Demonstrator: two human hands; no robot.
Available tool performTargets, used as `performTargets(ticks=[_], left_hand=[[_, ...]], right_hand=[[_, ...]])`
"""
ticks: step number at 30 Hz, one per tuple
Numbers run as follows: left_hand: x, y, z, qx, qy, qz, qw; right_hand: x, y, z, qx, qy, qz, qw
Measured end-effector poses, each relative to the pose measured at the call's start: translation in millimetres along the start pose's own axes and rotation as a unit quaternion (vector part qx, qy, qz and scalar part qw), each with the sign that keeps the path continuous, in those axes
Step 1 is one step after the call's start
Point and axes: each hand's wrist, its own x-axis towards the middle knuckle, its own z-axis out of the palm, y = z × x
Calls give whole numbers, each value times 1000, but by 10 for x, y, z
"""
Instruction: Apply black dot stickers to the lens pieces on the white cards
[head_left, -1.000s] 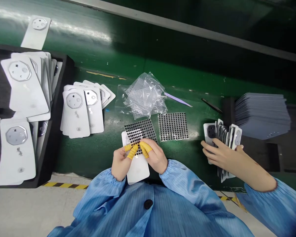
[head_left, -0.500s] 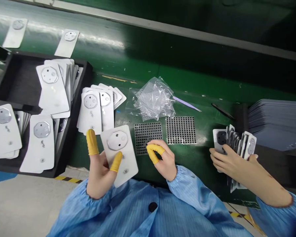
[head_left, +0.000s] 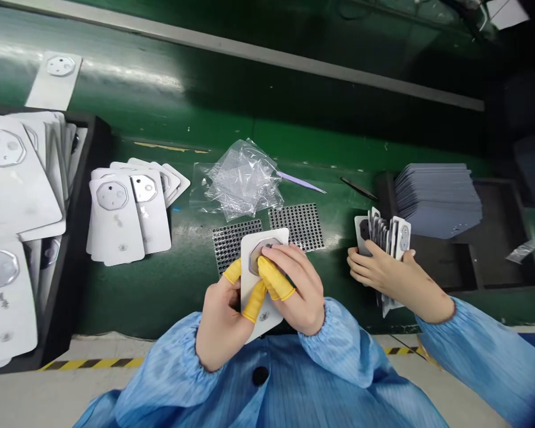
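Lying far left of the left hand in a black tray (head_left: 87, 196), white panels (head_left: 13, 184) overlapping, presumably to save room. Lying nearer that hand, on the green worktop (head_left: 187, 267), fanned panels (head_left: 120, 220), perhaps spread for easy picking, showing octagons, dark characters and round emblems, all too small for reading. Gripping a single panel (head_left: 274, 315) in front of the body with the left hand (head_left: 223, 321), fingers closing narrowly round the near-left edge, probably for steadying. Pressing bunched fingertips of the right hand (head_left: 298, 291) over its octagon, hiding much of the face but leaving a round emblem in view, brand not showing legibly. Cannot tell of any small thing between those tips. Lying just beyond both hands, dotted sheets (head_left: 229, 241), likely placed for short reaches, with crumpled clear film (head_left: 245, 181) and purple tweezers (head_left: 301, 181) resting farther off. Resting beyond and right of the right hand, black tweezers (head_left: 359, 189). Bracing a bundle of panels (head_left: 386, 238) well right of the right hand, a co-worker's hand (head_left: 392, 276), apparently against toppling. Leaning beyond, grey sheets (head_left: 434, 202) in a dark tray (head_left: 499, 220), bearing no readable writing
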Motion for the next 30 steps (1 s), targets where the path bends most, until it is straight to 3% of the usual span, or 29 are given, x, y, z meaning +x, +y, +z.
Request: performTargets(ticks=[4, 13, 16, 23, 30], left_hand=[[1, -4, 5, 34, -7, 7, 999], [9, -11, -1, 170, -25, 9, 985], [6, -15, 0, 171, -30, 4, 985], [-3, 31, 31, 94, -57, 1, 994], [-30, 43, 92, 166, -67, 32, 983]], right_hand=[[-61, -22, -67, -12, -49, -2, 999], [-82, -4, -86, -3, -51, 19, 999], [-106, -23, -106, -8, -64, 23, 998], [-182, -20, -156, 26, -30, 27, 999], [-202, -44, -205, -25, -19, 33, 999]])
